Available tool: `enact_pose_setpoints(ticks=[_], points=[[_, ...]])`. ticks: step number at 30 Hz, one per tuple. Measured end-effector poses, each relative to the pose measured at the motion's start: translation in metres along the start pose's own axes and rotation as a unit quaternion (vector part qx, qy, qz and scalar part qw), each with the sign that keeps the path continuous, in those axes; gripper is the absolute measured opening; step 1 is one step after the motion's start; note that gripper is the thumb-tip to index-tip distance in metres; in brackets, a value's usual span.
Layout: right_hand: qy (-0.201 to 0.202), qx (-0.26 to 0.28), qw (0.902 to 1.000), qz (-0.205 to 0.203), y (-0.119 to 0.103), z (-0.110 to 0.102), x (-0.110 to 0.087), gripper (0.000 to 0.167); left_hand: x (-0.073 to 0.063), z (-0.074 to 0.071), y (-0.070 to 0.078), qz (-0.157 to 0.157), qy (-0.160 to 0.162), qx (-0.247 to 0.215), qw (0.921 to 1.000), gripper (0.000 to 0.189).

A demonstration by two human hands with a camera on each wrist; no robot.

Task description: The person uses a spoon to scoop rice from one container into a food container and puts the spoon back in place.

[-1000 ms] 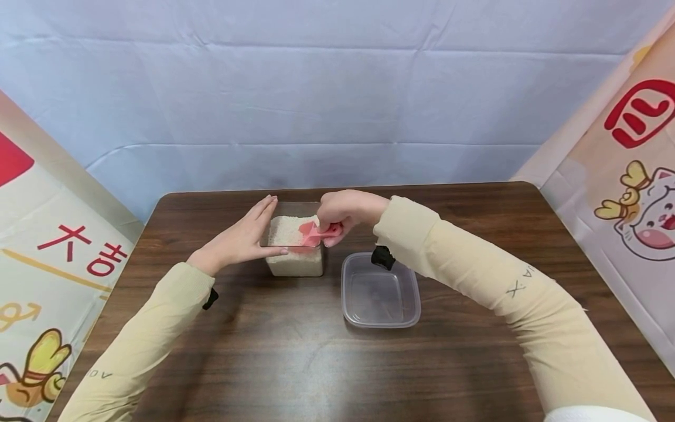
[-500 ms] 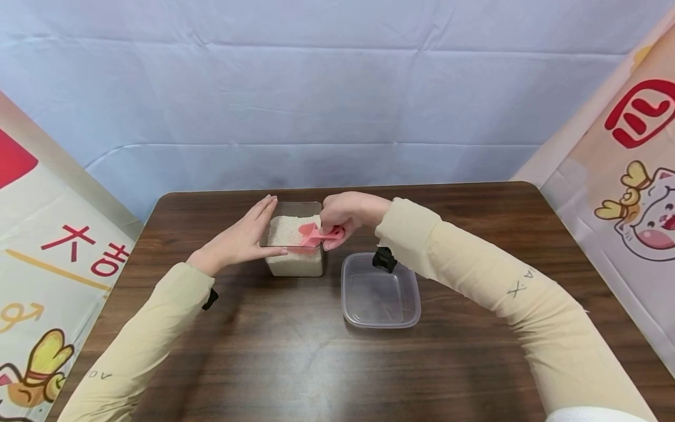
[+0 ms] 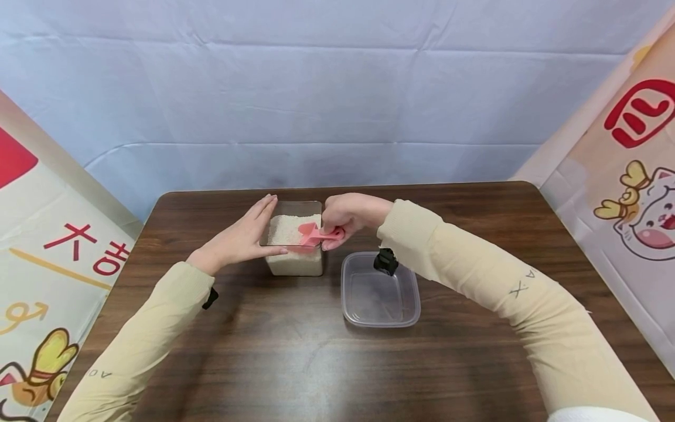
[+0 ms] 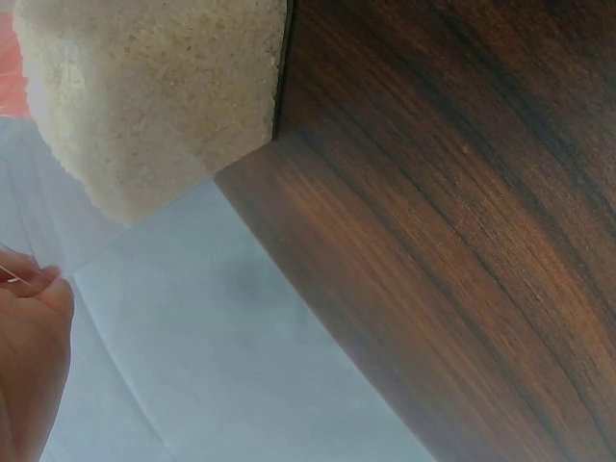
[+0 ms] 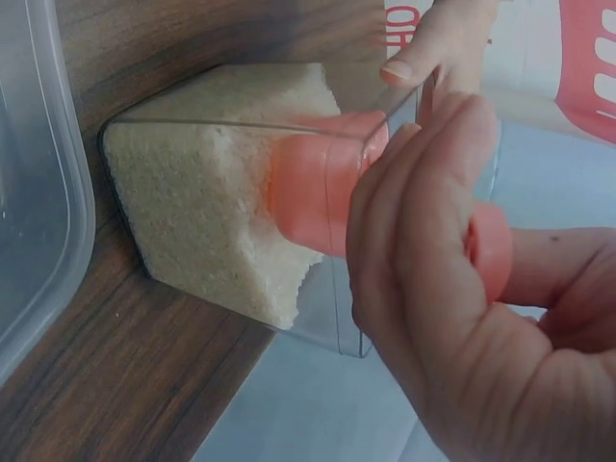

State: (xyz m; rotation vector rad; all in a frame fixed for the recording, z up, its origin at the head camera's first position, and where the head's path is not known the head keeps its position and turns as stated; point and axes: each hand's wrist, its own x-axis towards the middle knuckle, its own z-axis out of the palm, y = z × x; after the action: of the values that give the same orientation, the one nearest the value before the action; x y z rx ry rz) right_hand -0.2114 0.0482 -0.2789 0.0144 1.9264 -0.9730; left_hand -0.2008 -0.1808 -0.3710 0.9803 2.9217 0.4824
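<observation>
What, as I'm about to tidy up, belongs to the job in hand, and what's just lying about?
In the job: scoop, rice, clear box; probably the tub beside it.

Just around: table, cloth behind, printed banners at the sides.

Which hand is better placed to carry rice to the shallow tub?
Probably the right hand: it grips the pink scoop, dipped in the rice, and is nearer the tub. The left hand lies against the clear container.

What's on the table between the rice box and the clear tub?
Just a narrow strip of bare tabletop between the rice box and the clear tub. The head view shows it, as does the right wrist view.
</observation>
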Motion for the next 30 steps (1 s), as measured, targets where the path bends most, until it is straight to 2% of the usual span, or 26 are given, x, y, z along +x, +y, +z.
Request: enact_pose_setpoints(ticks=[8,14,30], points=[[0.014,0.025,0.9996,-0.001,0.0027,0.0013,-0.0005,0.007,0.0013,-0.0001,-0.0008,0.000,-0.001,-0.005,1.0000,0.106],[0.021,0.034,0.9992,-0.004,0.0023,0.0018,0.0004,0.012,0.0019,-0.0011,-0.0014,0.000,-0.001,-0.001,1.0000,0.106],[0.044,0.057,0.9972,-0.019,0.0002,0.0064,0.0030,0.014,0.0004,-0.0019,-0.0021,-0.010,-0.011,-0.013,0.9998,0.106]])
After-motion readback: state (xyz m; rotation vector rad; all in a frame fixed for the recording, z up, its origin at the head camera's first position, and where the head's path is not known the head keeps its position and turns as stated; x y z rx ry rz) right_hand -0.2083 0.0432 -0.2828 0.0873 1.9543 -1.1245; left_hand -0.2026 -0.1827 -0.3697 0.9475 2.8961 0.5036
